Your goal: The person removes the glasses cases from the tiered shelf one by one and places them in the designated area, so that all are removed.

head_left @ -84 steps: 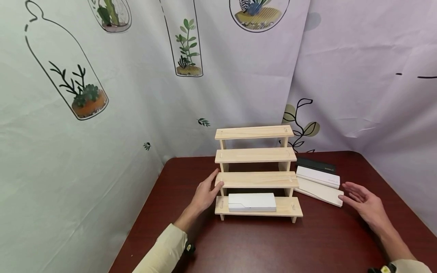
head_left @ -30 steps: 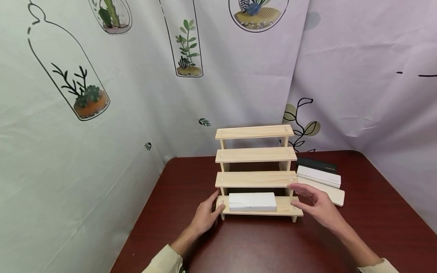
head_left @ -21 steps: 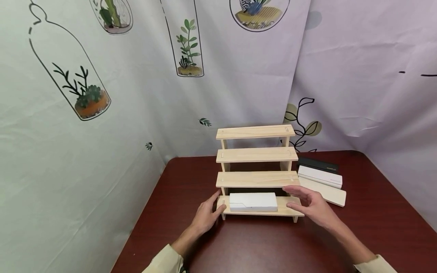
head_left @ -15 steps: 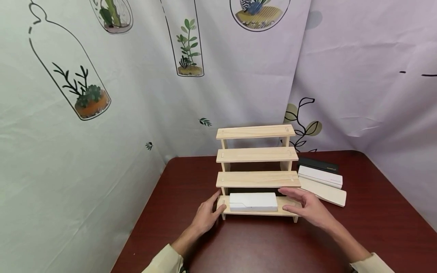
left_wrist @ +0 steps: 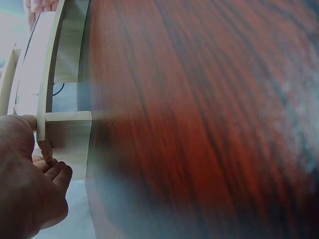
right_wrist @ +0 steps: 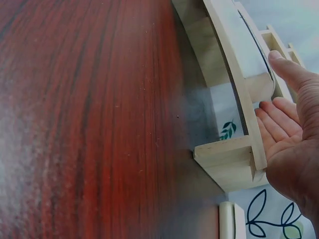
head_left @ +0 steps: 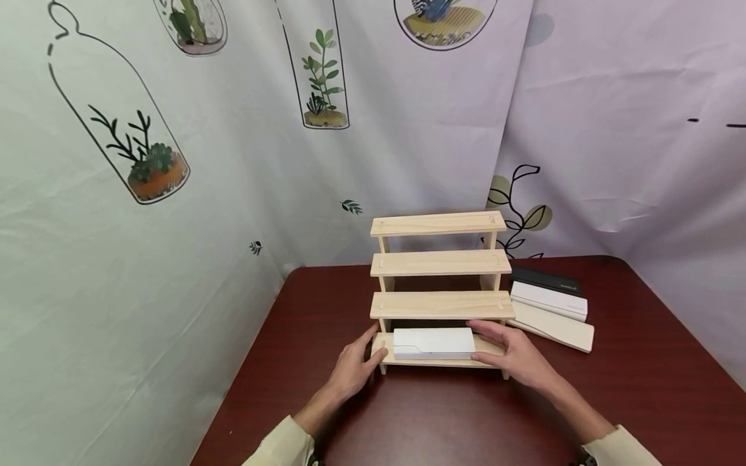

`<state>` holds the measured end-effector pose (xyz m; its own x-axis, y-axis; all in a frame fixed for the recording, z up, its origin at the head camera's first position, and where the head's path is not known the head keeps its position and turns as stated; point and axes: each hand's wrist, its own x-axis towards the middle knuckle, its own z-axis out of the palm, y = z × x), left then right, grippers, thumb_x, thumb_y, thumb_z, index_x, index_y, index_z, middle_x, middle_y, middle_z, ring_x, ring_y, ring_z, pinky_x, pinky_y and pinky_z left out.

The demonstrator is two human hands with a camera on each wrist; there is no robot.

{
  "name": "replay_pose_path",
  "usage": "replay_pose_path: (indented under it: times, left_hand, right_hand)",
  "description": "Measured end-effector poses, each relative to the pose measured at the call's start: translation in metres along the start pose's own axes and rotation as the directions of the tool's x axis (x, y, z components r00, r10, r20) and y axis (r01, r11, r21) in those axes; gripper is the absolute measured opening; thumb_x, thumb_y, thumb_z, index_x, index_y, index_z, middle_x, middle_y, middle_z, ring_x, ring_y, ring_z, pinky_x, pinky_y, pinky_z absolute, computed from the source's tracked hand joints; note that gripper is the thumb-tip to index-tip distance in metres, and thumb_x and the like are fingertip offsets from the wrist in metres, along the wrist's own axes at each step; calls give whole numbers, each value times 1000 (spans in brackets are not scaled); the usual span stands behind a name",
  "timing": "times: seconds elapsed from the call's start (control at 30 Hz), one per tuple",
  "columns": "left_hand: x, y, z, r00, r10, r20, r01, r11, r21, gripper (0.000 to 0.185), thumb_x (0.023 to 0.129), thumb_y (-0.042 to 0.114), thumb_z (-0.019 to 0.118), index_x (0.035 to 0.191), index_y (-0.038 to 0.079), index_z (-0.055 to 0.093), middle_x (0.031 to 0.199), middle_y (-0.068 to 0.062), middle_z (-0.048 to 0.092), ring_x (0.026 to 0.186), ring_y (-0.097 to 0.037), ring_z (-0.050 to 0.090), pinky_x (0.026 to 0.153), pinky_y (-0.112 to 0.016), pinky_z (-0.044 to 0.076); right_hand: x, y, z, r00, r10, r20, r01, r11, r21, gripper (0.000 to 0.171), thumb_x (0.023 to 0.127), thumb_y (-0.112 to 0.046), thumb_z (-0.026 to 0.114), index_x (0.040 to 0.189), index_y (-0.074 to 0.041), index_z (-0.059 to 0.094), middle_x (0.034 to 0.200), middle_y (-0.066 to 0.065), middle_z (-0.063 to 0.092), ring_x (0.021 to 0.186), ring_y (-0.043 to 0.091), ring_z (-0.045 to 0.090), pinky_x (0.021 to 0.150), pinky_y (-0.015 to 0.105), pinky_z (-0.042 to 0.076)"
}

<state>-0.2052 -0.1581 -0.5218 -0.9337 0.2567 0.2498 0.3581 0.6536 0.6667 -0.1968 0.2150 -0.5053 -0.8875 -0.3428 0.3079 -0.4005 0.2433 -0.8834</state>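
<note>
A four-step wooden display rack (head_left: 443, 304) stands on the dark red table. On its lowest shelf lies a long white box (head_left: 434, 343) with a thin seam along its front. My left hand (head_left: 352, 366) grips the left end of that shelf; in the left wrist view its thumb lies above the board (left_wrist: 50, 74) and its fingers curl underneath. Around the box's right end is my right hand (head_left: 515, 356), fingers spread loosely. Thumb and fingers stand apart there, and in the right wrist view they are right at the box's end (right_wrist: 260, 87).
To the right of the rack, three flat cases lie side by side: a black one (head_left: 544, 279), a white one (head_left: 549, 301) and a cream one (head_left: 553, 325). A plant-printed cloth (head_left: 431, 155) hangs behind the table (head_left: 443, 421).
My right hand has moved left from beside the cream case to the white box's right end. My left hand has dropped from the second-lowest shelf to the lowest one. The box stays put.
</note>
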Motion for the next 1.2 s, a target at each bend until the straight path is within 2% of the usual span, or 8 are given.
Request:
replay_pose_path:
  times: [0.3,0.43,0.7,0.97,1.2]
  left_hand:
    - [0,1,0,1000,-7,-1,7,1000,-2,65,105,32,70,160,5,48,149,-16,61,137,-30,58,109,-54,48]
    - [0,0,0,1000,-6,-2,6,1000,0,65,106,33,70,160,6,48,149,-16,62,136,-30,59,109,-54,49]
    - [-1,-1,0,1000,6,1,-6,1000,14,64,106,32,69,160,5,47,148,-16,62,134,-29,61,107,-54,50]
    - [-1,0,0,1000,9,2,-9,1000,19,64,106,30,69,161,5,47,151,-16,60,137,-30,59,109,-54,49]
    - [-1,0,0,1000,7,13,-7,1000,16,64,106,31,69,161,6,46,152,-16,59,138,-30,58,109,-54,49]
  right_hand:
    - [4,0,3,1000,-12,18,12,1000,-12,63,89,-14,88,143,5,62,144,25,63,133,43,59,105,24,50]
    - [7,2,5,1000,-18,24,19,999,-26,63,88,-14,89,142,6,63,143,27,63,133,43,59,105,23,49]
    - [8,1,7,1000,-3,23,4,999,-37,59,88,-12,89,141,-1,66,141,23,65,129,37,64,99,21,52]
    - [9,0,8,999,35,19,-34,999,-15,59,88,-11,89,140,2,66,139,19,67,129,37,63,95,20,53]
    - [7,1,9,998,55,10,-55,998,-37,59,88,-12,89,141,2,65,139,17,68,127,32,66,94,21,54]
